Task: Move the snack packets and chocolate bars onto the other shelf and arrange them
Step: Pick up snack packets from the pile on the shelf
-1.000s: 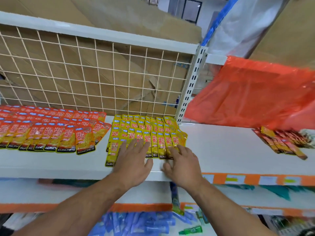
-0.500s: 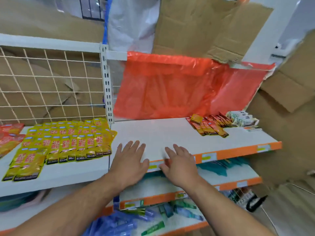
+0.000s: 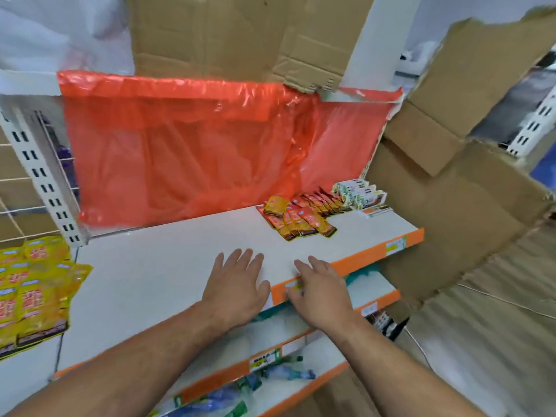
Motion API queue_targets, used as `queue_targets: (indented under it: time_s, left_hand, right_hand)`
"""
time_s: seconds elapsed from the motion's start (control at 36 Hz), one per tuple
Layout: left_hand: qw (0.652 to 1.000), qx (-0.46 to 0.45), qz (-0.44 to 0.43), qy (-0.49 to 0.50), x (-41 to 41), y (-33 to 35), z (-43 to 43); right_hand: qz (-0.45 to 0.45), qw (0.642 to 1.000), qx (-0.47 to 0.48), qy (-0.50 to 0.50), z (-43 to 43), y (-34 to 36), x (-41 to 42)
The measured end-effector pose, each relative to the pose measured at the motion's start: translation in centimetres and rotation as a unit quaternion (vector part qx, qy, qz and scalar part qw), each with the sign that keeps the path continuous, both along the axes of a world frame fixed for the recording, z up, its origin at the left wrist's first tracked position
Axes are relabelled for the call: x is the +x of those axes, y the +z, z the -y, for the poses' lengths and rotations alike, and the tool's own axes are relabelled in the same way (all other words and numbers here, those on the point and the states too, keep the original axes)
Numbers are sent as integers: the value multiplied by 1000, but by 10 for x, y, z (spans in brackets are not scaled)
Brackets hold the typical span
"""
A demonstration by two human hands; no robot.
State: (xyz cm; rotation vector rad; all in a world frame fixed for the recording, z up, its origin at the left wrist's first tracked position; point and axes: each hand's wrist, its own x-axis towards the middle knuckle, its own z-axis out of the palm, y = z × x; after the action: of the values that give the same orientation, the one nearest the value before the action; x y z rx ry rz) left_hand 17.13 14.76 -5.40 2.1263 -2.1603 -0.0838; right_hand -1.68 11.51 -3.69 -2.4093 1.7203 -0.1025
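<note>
A: How far along does it look?

B: Partway, I'd judge. The yellow snack packets (image 3: 33, 290) lie in overlapping rows on the bay to the left, and they look like the lot already arranged. On the white shelf (image 3: 168, 266) straight ahead, a small cluster sits at the far right end. It is red-and-orange packets (image 3: 298, 219) fanned loosely, with white-and-green bars (image 3: 358, 195) just beside them at the back. Whether those bars are chocolate I cannot tell.

A: And the hands?

B: Both empty. The left hand (image 3: 237, 284) lies flat over the bare middle of the shelf, fingers straight and slightly spread. The right hand (image 3: 319, 293) is at the orange front edge, fingers straight and loosely apart. Neither pinches anything, and both are well apart from the cluster.

A: What's left, then?

B: Probably carrying that cluster over and lining it up.
</note>
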Motion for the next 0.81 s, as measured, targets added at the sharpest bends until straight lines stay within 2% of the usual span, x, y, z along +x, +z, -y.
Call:
queue_targets:
  time_s: [0.25, 0.5, 0.64, 0.81]
  left_hand:
    - [999, -11, 1, -52, -21, -2, 96]
    - [996, -44, -36, -75, -45, -10, 153]
    - [989, -46, -144, 0, -69, -16, 180]
    - [968, -54, -208, 129, -97, -22, 207]
  right_hand:
    - [-1, 998, 4, -56, 75, 3, -23]
    - [14, 999, 19, -45, 138, -8, -38]
    - [47, 998, 23, -26, 186, -18, -50]
    - [137, 990, 24, -4, 237, -26, -58]
